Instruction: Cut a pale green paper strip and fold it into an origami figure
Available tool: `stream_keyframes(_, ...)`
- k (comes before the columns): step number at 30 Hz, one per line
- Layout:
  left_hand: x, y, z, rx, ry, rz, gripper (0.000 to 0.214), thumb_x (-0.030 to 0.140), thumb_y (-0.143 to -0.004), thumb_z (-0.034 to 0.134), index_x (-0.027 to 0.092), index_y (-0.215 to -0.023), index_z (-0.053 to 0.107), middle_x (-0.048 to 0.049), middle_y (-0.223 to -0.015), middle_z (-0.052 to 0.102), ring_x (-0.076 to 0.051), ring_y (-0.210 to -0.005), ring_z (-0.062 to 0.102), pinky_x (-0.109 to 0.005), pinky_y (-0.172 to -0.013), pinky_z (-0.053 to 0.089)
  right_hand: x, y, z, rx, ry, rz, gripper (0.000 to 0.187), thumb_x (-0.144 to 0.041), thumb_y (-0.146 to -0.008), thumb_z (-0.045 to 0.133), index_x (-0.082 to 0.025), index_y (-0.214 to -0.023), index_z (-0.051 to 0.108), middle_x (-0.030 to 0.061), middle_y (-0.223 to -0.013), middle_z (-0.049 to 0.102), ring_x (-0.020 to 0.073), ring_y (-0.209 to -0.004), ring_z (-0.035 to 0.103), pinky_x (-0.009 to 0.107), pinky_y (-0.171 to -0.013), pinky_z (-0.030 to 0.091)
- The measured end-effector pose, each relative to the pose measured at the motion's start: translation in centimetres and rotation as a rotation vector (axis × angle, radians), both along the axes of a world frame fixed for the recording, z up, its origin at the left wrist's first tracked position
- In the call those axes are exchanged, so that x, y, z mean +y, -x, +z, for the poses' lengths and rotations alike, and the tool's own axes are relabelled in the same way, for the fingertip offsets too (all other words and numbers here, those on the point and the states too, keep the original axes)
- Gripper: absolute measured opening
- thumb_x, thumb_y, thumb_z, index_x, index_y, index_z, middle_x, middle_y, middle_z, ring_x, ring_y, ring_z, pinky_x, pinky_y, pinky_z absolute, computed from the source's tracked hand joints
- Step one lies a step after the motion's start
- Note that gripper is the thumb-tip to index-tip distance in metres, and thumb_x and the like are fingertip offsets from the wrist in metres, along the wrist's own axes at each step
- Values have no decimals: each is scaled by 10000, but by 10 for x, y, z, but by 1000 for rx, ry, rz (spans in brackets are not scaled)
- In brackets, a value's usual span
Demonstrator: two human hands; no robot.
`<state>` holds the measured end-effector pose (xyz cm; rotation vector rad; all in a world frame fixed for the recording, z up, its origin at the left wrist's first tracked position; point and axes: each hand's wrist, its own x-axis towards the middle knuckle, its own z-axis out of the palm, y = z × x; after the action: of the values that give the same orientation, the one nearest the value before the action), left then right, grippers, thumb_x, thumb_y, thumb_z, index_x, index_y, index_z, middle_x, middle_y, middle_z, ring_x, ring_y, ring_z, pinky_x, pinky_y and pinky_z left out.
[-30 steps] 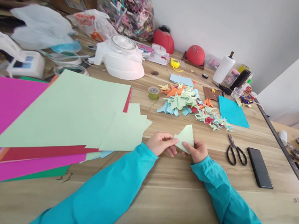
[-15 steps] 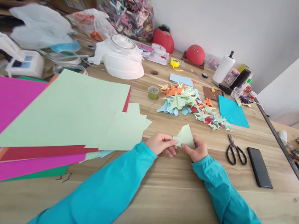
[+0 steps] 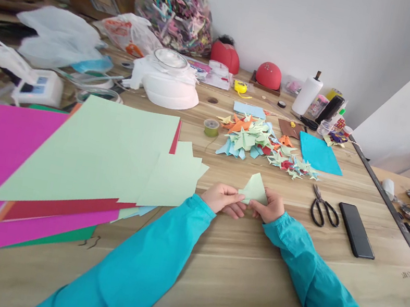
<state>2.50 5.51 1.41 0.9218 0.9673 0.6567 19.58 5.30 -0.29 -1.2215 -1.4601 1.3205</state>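
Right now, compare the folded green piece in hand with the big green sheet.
The folded green piece is small and pointed; the big green sheet is large and unfolded. The folded green piece is held by the left hand and right hand; the big green sheet lies flat, untouched. Both are pale green.

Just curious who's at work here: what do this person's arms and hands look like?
Both arms wear long, loose turquoise sleeves, the left sleeve and the right sleeve alike: plain cloth with soft creases and no markings, ending at the wrists. The left hand and right hand are bare: no gloves, and no ring or watch shows.
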Motion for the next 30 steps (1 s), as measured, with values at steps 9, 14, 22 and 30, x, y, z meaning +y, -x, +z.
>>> stream_keyframes(9,-1,1,6,70,137,-59,203,189,-819,526,63,-680,603,-80,-545,649,-155,-459,629,-222,-434,509,0,-1,0,-14,-14,26,273,-315,-592,718,-174,-749,545,-55,-411,548,114,-334,504,214,-326,430)
stream_keyframes(14,0,2,6,55,144,-52,187,214,-766,602,63,-657,608,-85,-539,650,-163,-466,632,-232,-455,520,2,-2,0,8,-10,50,329,-313,-563,740,-163,-787,551,-28,-507,607,138,-408,568,237,-383,485)
stream_keyframes(22,-2,2,6,17,202,-152,222,268,-705,669,52,-673,627,-112,-609,677,-172,-522,649,-243,-499,536,-2,2,6,-7,6,54,342,-325,-511,766,-157,-726,559,-40,-506,576,115,-389,542,214,-364,463)
stream_keyframes(30,1,4,5,-44,193,-78,198,238,-729,649,48,-674,640,-103,-590,674,-147,-477,630,-222,-472,522,0,-2,6,114,-3,79,378,-399,-608,713,-153,-843,548,-26,-513,608,127,-428,571,238,-432,492)
